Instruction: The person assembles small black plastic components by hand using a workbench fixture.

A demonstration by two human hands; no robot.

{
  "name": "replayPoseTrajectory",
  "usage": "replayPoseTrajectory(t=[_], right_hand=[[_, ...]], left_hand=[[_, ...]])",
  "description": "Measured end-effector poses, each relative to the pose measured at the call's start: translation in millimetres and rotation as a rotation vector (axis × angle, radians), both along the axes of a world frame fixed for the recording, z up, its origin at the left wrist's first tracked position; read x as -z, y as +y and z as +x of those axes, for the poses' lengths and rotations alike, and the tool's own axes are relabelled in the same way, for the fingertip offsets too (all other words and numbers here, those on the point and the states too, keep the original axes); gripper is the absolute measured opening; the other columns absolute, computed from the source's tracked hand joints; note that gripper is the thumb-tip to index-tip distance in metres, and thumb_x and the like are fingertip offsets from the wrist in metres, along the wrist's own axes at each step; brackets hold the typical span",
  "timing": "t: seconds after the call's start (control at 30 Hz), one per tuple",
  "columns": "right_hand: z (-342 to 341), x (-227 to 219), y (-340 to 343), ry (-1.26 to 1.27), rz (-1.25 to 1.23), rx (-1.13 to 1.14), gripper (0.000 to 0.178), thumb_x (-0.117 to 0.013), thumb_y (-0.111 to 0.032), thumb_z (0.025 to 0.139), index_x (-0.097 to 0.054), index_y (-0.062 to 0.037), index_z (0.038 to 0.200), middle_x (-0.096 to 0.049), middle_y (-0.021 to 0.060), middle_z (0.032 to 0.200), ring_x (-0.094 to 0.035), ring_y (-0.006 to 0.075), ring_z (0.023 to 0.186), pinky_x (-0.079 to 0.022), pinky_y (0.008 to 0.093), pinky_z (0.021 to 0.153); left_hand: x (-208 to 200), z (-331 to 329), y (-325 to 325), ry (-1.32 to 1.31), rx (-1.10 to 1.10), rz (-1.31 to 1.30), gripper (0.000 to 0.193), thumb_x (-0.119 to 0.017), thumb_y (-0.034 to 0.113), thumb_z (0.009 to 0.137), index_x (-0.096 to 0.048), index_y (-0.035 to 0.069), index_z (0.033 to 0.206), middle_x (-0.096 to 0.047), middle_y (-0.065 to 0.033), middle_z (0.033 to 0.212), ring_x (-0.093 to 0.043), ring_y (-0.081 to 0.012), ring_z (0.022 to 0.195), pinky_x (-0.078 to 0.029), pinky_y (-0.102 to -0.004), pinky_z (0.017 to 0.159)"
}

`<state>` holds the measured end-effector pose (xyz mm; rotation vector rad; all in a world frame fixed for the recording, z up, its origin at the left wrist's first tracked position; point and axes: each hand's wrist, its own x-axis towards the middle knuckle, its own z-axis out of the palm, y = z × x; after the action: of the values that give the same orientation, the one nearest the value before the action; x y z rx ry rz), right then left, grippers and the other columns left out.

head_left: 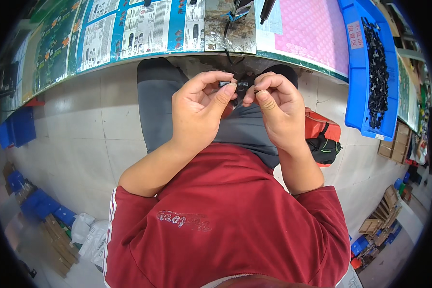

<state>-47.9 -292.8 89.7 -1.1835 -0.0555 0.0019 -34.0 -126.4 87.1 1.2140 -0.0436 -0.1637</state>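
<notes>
My left hand (200, 106) pinches a small black plastic part (243, 86) between thumb and forefinger, over my lap just short of the bench edge. The part is short and dark, and its far end points toward my right hand (282, 106). That hand is closed in a pinch, thumb against forefinger, close beside the part's free end. A tiny dark bit seems to show between those fingertips, too small to name. Fingers cover much of the black part.
The bench carries a printed blue-and-white sheet (146, 29), a worn metal plate (240, 36) with a cable, and a pink mat (312, 29). At the right, a blue bin (356, 91) holds many small black parts (377, 72). A red bag (324, 122) lies by my right leg.
</notes>
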Motion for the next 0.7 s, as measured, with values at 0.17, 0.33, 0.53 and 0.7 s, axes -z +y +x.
replayPoseTrajectory(t=[0.17,0.33,0.53,0.7], right_hand=[[-7.3,-7.2,2.5,-0.013,-0.104,0.009,0.004,-0.058,0.000,0.097,-0.058,0.0038,0.099,-0.060,0.0072,0.095,-0.064,0.0124,0.083,-0.054,0.0246,0.074],[-9.9,-6.3,9.4,-0.081,-0.263,0.078,0.002,-0.059,0.002,0.095,-0.058,0.0037,0.097,-0.059,0.0070,0.095,-0.062,0.0115,0.080,-0.053,0.0240,0.071],[-10.0,-5.8,14.6,-0.152,-0.372,0.153,0.002,-0.060,0.003,0.094,-0.058,0.0027,0.094,-0.058,0.0069,0.094,-0.058,0.0104,0.076,-0.049,0.0235,0.067],[-8.4,-4.9,15.6,-0.208,-0.544,0.204,0.006,-0.062,0.006,0.090,-0.058,0.0018,0.091,-0.057,0.0084,0.090,-0.056,0.0131,0.072,-0.047,0.0246,0.063]], left_hand=[[-4.5,-3.1,-1.0,-0.037,0.003,0.005,0.019,-0.066,0.001,0.093,-0.063,-0.002,0.112,-0.067,-0.0060,0.099,-0.064,-0.0086,0.088,-0.051,-0.0196,0.068],[-1.9,-7.7,-2.3,-0.102,-0.027,-0.003,0.018,-0.066,-0.004,0.091,-0.064,-0.004,0.109,-0.065,-0.0082,0.104,-0.063,-0.0101,0.091,-0.053,-0.0213,0.073],[-1.3,-8.1,-3.5,-0.157,-0.050,0.009,0.017,-0.065,-0.008,0.090,-0.065,-0.006,0.107,-0.063,-0.0095,0.107,-0.063,-0.0118,0.093,-0.054,-0.0233,0.077],[-0.7,-6.4,-4.8,-0.226,-0.072,0.051,0.016,-0.065,-0.008,0.089,-0.065,-0.006,0.106,-0.064,-0.0102,0.106,-0.063,-0.0123,0.093,-0.055,-0.0236,0.077]])
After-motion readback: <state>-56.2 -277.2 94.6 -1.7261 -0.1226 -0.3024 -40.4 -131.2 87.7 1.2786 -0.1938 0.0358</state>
